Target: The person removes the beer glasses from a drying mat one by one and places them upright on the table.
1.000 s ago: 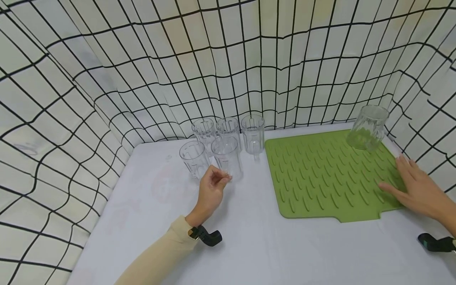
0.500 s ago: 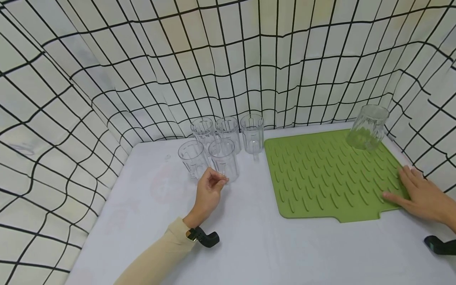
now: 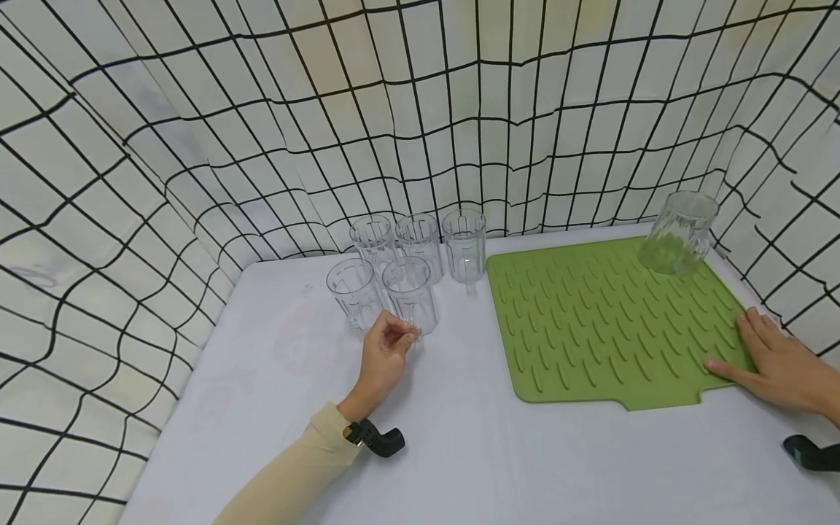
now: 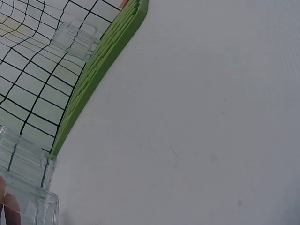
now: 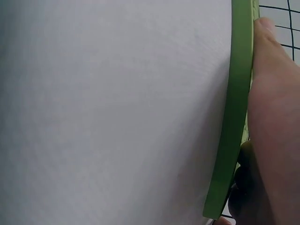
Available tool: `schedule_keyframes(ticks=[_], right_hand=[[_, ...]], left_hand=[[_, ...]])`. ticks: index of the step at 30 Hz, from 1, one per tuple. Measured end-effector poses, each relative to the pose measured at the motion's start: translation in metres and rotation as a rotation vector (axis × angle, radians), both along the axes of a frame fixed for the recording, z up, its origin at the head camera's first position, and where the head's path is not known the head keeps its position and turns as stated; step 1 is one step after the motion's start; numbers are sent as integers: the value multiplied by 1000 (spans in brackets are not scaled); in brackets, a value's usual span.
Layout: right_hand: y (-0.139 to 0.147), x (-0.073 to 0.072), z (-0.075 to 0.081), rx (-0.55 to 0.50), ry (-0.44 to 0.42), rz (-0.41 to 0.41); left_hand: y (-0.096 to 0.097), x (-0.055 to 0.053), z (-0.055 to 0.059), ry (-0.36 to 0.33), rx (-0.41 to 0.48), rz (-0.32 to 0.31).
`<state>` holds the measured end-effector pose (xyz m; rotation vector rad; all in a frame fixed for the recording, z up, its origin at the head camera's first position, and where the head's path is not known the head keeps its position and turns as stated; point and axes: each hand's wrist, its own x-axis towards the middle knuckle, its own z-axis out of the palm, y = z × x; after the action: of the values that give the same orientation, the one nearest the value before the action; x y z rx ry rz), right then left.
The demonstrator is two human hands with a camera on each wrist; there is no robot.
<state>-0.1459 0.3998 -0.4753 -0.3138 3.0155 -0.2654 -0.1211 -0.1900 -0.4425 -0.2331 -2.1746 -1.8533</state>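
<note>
In the head view my left hand (image 3: 383,354) pinches the handle of a clear glass mug (image 3: 412,295), which stands upright on the white table with its handle toward me. In the left wrist view, fingertips (image 4: 11,208) show beside clear glass at the lower left corner. To its left stands another glass mug (image 3: 354,292), close beside it. My right hand (image 3: 781,364) lies with fingers extended on the right edge of a green ribbed mat (image 3: 604,321). The right wrist view shows the thumb (image 5: 265,42) along the mat's raised edge (image 5: 227,126).
Behind the front pair stand several more glass mugs, the rightmost mug (image 3: 466,248) near the mat's left corner. One faceted mug (image 3: 679,233), apparently upside down, stands on the mat's back right corner. A black wire grid (image 3: 446,117) over white cloth encloses the back and sides.
My left hand and the mug it holds have shifted slightly left, close to the neighbouring mug. The right hand has slid a little rightward and down at the mat's edge.
</note>
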Motion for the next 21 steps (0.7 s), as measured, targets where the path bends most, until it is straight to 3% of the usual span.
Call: schedule_keyframes(ticks=[11,21], right_hand=[[2,-1,-2,56,18,8],[1,1,-2,79,17,5]], left_hand=[[-4,1,-1,30,-40,-1],[-5,4,1,-4,-49,13]])
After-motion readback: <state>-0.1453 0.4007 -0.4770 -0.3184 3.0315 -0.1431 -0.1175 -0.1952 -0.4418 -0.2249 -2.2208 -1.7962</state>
